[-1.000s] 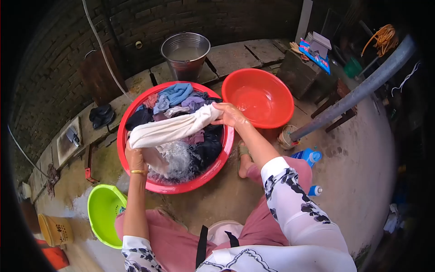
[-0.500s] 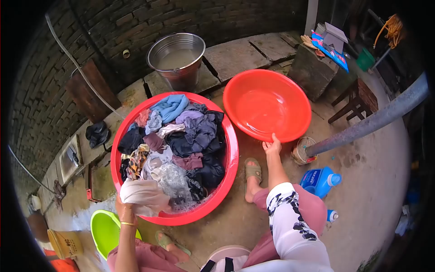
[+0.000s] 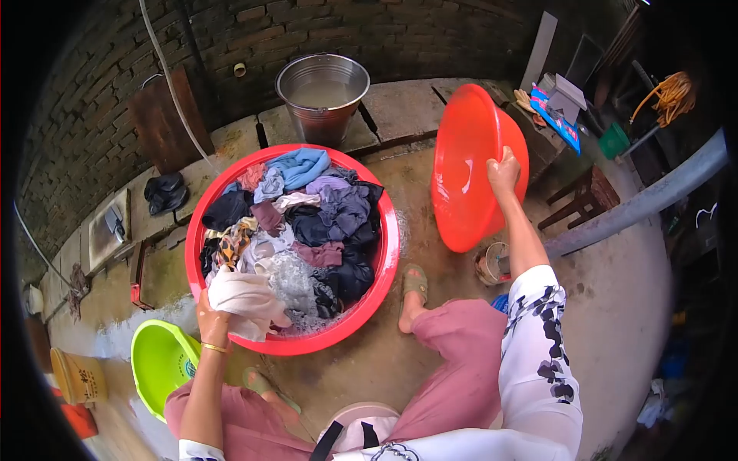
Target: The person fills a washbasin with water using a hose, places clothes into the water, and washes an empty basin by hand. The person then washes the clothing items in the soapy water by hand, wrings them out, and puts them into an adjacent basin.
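My left hand [image 3: 214, 316] is closed round a bunched white cloth [image 3: 244, 301] at the near left rim of a large red tub [image 3: 390, 265]. Wet clothes [image 3: 338, 219] in several colours fill this tub, with suds [image 3: 296, 280] among the near ones. To the right, my right hand [image 3: 503, 170] grips the rim of an orange-red basin [image 3: 453, 180]. The basin is tilted up on its side, its hollow facing left, and nothing shows inside it.
A metal bucket [image 3: 323, 96] of cloudy water stands behind the tub. A lime-green basin [image 3: 150, 361] and a yellow bucket [image 3: 77, 376] are at the lower left. A grey pole [image 3: 646, 203], a paint-stained can [image 3: 492, 263] and a wooden stool [image 3: 588, 196] stand at right.
My right hand has raised the orange-red basin's near rim and moved right, so the basin now tilts steeply. My left hand still holds the white cloth at the tub's rim. The view has shifted.
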`<state>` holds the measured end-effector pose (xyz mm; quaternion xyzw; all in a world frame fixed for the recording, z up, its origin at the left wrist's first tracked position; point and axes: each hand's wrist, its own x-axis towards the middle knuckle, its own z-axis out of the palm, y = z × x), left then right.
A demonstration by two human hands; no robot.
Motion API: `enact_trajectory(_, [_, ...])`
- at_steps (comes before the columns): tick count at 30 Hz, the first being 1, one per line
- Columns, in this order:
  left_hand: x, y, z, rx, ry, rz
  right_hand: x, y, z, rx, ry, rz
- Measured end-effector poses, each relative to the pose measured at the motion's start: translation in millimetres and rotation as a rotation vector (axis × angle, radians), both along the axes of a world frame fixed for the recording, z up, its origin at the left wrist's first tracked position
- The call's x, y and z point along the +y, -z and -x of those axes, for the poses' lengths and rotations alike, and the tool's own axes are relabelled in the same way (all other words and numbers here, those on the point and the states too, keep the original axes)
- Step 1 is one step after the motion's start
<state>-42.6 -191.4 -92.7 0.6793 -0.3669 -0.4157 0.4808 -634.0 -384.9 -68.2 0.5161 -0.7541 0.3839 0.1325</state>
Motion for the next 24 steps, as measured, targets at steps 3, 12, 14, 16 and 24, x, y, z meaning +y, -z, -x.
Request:
enact_trajectory(3, [5.1,0.5,-7.3,-0.01,0.017,0.038,14.5,-30.8,-12.5,0.236,-0.073,-0.16])
enact_trajectory(12, [2.9,-4.4,-4.6,-0.017,0.062,0.082,12.2,-103.3,-4.1,0.595,-0.153,-0.117])
enact_trajectory(14, [3.6,-4.2,-6.1,-0.066,0.074,0.092,10.7,-102.8,0.3,0.559,-0.102,-0.105])
enact_trajectory(16, [2.5,-5.2,-3.5,-0.115,0.088,0.099,13.5,-94.4,5.3,0.462,-0.07,-0.15])
enact_trajectory(24, [-3.1,-8.3,13.1,-0.141,0.089,0.03,-7.8,69.3,69.8,-0.499,0.418,0.35])
